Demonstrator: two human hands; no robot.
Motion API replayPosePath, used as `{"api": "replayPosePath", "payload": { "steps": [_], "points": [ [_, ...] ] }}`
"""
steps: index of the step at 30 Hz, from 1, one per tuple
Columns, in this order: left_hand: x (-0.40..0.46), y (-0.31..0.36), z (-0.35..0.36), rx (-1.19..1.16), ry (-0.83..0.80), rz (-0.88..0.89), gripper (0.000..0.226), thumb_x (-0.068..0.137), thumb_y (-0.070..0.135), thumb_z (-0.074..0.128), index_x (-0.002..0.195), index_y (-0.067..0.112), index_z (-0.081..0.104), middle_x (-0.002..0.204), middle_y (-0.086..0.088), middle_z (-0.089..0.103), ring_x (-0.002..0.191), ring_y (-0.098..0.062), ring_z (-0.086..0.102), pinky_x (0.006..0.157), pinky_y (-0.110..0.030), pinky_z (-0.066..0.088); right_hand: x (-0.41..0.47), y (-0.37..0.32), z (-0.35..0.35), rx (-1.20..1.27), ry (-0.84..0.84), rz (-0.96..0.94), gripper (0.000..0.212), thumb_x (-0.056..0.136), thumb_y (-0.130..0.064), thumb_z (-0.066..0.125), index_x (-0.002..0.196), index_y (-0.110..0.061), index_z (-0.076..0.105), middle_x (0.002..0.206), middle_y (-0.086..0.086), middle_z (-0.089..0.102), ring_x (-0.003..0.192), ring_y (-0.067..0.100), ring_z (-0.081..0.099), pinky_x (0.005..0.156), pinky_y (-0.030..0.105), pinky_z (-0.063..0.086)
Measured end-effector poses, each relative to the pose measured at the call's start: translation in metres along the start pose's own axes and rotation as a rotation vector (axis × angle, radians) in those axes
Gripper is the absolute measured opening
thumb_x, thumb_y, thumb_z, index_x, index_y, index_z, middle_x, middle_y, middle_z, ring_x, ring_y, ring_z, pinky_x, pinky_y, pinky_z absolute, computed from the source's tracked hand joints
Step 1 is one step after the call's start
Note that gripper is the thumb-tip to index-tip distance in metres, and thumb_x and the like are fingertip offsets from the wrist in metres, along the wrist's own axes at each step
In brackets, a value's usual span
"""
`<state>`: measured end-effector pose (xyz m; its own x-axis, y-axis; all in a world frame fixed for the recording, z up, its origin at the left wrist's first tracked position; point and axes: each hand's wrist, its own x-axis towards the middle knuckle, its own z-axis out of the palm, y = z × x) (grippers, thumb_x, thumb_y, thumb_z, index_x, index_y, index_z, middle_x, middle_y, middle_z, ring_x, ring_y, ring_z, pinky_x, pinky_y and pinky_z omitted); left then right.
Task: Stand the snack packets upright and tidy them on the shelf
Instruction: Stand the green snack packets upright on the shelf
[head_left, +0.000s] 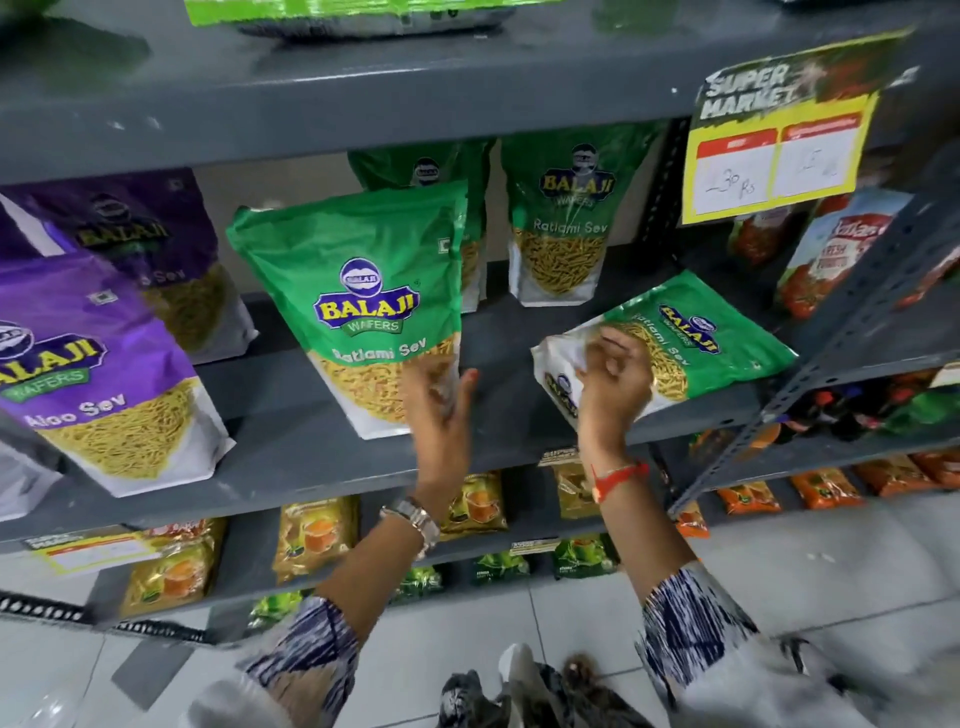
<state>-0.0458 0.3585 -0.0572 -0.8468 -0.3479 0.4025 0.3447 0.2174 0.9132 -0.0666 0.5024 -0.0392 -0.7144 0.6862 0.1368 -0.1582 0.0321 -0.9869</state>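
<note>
Left hand (439, 410): gripped the base of an upright green Ratlami Sev pouch (363, 291), frame centre.
Right hand (613, 384): clasped a toppled green Ratlami Sev pouch (691, 348) on the grey metal shelf (311, 457), centre right.
Neighbours: purple Aloo Sev pouches (98, 374) stood left; a slotted grey upright post (831, 353) crowded the right.

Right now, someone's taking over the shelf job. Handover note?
Left hand: at the lower edge of the front green packet, which stands upright; grip unclear.
Right hand: fingers on the flat green packet, lying on its back at the shelf front.
Done: two green packets at the back and the purple packets stand upright.
Left: stand the flat packet up, line up the green row.
</note>
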Motion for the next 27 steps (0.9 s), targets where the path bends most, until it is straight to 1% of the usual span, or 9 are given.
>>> {"api": "replayPosePath", "payload": {
  "steps": [2,6,11,14,17,18,21,24,27],
  "points": [
    [-0.003,0.003,0.030,-0.032,-0.247,-0.036,0.019,0.087,0.029,0.056,0.100,0.039,0.049,0.102,0.000,0.056,0.090,-0.012,0.057,0.076,-0.026,0.047,0.013,0.005,-0.021,-0.100,0.200,0.026,0.018,0.081,-0.014,0.063,0.099,-0.014,0.063,0.091,0.000,0.067,0.076,0.012,0.062,0.067,0.016,0.046],
    [0.030,-0.003,0.088,0.168,-0.466,-0.091,0.030,0.090,0.031,0.050,0.114,0.013,0.055,0.115,-0.015,0.059,0.108,-0.030,0.057,0.094,-0.045,0.046,0.032,0.020,-0.052,-0.113,0.354,0.288,0.029,0.082,-0.022,0.065,0.106,-0.010,0.053,0.087,0.003,0.057,0.078,0.021,0.053,0.070,0.030,0.039],
    [0.082,-0.007,0.149,0.523,-0.884,-0.247,0.040,0.091,0.033,0.048,0.112,0.000,0.058,0.104,-0.022,0.063,0.099,-0.032,0.060,0.089,-0.039,0.044,0.052,0.033,-0.070,0.112,0.227,0.634,0.022,0.091,-0.025,0.054,0.084,-0.005,0.051,0.087,0.021,0.057,0.081,0.030,0.057,0.072,0.043,0.050],
    [0.100,0.005,0.163,0.535,-1.248,-0.308,0.045,0.096,0.031,0.040,0.130,0.004,0.049,0.135,-0.018,0.052,0.126,-0.031,0.049,0.105,-0.035,0.036,0.051,0.033,-0.073,0.228,0.179,0.660,0.019,0.094,-0.021,0.050,0.083,-0.005,0.051,0.092,0.018,0.055,0.090,0.027,0.055,0.094,0.052,0.051],
    [0.105,0.011,0.170,0.528,-1.130,-0.286,0.049,0.095,0.034,0.040,0.122,-0.004,0.054,0.130,-0.031,0.050,0.106,-0.043,0.057,0.083,-0.030,0.050,0.055,0.032,-0.076,0.217,0.199,0.663,0.025,0.094,-0.018,0.048,0.075,-0.002,0.051,0.086,0.019,0.054,0.087,0.028,0.054,0.089,0.049,0.051],
    [0.103,0.010,0.171,0.495,-1.072,-0.345,0.049,0.095,0.033,0.042,0.119,-0.007,0.055,0.125,-0.033,0.052,0.079,-0.028,0.060,0.077,-0.029,0.053,0.057,0.034,-0.078,0.198,0.208,0.667,0.026,0.094,-0.018,0.048,0.076,0.001,0.053,0.085,0.021,0.056,0.086,0.030,0.055,0.084,0.047,0.051],
    [0.090,0.003,0.171,0.362,-0.959,-0.502,0.025,0.091,0.020,0.052,0.103,0.000,0.062,0.100,-0.015,0.062,0.085,-0.024,0.050,0.093,-0.038,0.045,0.062,0.037,-0.085,0.214,0.181,0.695,0.027,0.093,-0.020,0.048,0.069,-0.008,0.051,0.073,0.009,0.048,0.071,0.023,0.046,0.070,0.039,0.040],
    [0.080,-0.006,0.165,0.175,-0.868,-0.633,0.014,0.088,0.006,0.054,0.074,0.006,0.057,0.057,0.000,0.066,0.059,-0.009,0.060,0.070,-0.020,0.048,0.063,0.036,-0.091,0.318,0.124,0.763,0.032,0.092,-0.018,0.050,0.061,-0.015,0.045,0.064,0.004,0.040,0.057,0.017,0.039,0.056,0.032,0.034],
    [0.070,-0.006,0.149,0.123,-0.778,-0.639,0.012,0.085,0.006,0.058,0.075,-0.001,0.061,0.064,-0.009,0.067,0.066,-0.017,0.062,0.081,-0.027,0.053,0.063,0.033,-0.095,0.342,0.062,0.805,0.030,0.092,-0.019,0.052,0.062,-0.016,0.049,0.063,0.001,0.043,0.056,0.016,0.042,0.055,0.030,0.036]
  ]
}}
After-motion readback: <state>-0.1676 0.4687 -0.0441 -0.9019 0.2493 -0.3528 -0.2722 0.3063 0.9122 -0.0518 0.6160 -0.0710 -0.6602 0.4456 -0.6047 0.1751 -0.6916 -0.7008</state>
